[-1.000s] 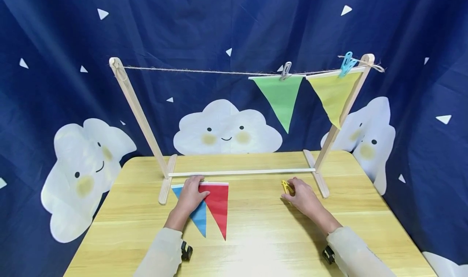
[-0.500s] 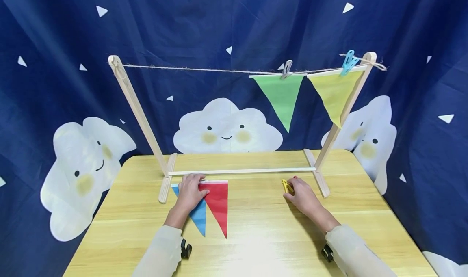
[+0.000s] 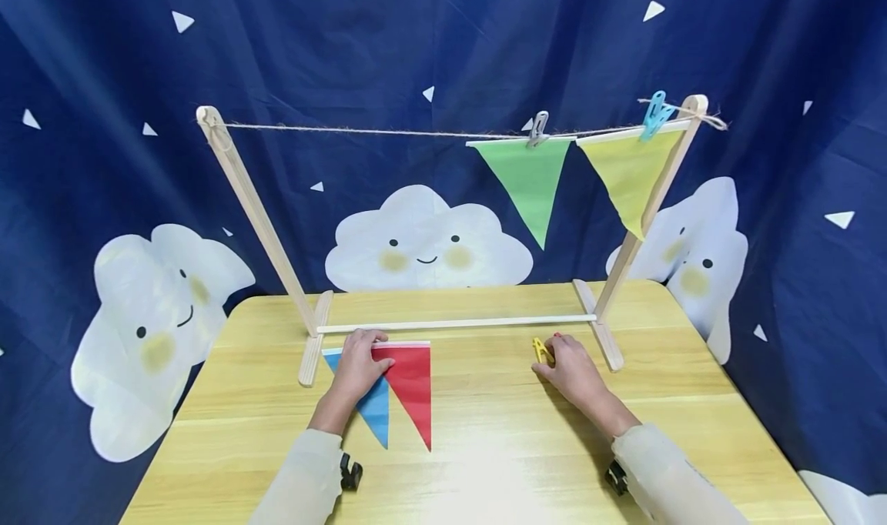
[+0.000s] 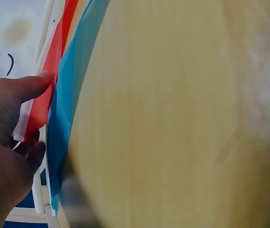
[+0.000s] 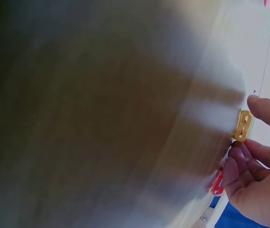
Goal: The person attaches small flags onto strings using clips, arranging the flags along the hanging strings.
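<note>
My left hand (image 3: 357, 365) holds the red pennant (image 3: 412, 386) near its white top edge. In the left wrist view the thumb lies on its front, with fingers curled behind. A blue pennant (image 3: 376, 411) lies partly beneath the hand and the red cloth. At the right, my right hand (image 3: 574, 372) has thumb and curled fingers about a yellow clothespin (image 5: 243, 126), close over the table. A red clothespin (image 5: 217, 184) lies beside the curled fingers, mostly covered by the hand in the head view.
A wooden frame with a left post (image 3: 258, 213) and a right post (image 3: 627, 255) carries a string (image 3: 346, 131). From it hang a green pennant (image 3: 530, 182) under a grey clothespin (image 3: 537, 128) and a yellow pennant (image 3: 630, 171) under a blue clothespin (image 3: 655, 115). A white crossbar (image 3: 457, 324) runs low between posts.
The head view has shifted slightly. Both hands stay nearly in place, the left by the pennants and the right at the yellow clothespin; the red clothespin's tip now shows above the right hand.
</note>
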Demonstrator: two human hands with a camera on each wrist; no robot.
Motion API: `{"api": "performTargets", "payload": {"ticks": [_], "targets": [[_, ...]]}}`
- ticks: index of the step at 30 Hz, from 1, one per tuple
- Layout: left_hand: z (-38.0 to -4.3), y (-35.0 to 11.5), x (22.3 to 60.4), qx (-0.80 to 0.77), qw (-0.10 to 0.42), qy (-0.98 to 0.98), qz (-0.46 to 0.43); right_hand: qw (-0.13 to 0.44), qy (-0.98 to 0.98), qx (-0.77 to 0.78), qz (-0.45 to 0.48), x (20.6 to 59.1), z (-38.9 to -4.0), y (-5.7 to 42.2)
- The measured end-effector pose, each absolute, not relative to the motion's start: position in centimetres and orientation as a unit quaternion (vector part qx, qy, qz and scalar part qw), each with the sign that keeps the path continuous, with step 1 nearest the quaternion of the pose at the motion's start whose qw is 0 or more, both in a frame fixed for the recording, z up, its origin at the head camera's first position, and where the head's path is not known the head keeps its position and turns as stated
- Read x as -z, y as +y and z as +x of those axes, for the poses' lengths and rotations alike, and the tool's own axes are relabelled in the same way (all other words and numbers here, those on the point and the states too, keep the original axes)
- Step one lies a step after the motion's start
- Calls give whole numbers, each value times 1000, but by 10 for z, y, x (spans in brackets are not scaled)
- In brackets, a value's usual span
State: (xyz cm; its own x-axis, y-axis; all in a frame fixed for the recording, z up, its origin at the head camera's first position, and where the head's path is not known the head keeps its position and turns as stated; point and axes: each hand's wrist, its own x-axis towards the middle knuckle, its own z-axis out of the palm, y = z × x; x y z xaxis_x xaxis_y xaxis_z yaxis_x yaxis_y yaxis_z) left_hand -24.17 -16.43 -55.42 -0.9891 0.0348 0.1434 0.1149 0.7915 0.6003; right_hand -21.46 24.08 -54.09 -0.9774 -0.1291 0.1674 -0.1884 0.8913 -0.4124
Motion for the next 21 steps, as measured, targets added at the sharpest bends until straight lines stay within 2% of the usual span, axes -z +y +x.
{"api": "performTargets", "payload": {"ticks": [5,21], "targets": [[-242,-165,554,364,52,-930,-18,72,-971,-210,82,540,-214,240],[-239,-169,556,462,86,-883,15,60,-976,-193,83,541,-217,240]]}}
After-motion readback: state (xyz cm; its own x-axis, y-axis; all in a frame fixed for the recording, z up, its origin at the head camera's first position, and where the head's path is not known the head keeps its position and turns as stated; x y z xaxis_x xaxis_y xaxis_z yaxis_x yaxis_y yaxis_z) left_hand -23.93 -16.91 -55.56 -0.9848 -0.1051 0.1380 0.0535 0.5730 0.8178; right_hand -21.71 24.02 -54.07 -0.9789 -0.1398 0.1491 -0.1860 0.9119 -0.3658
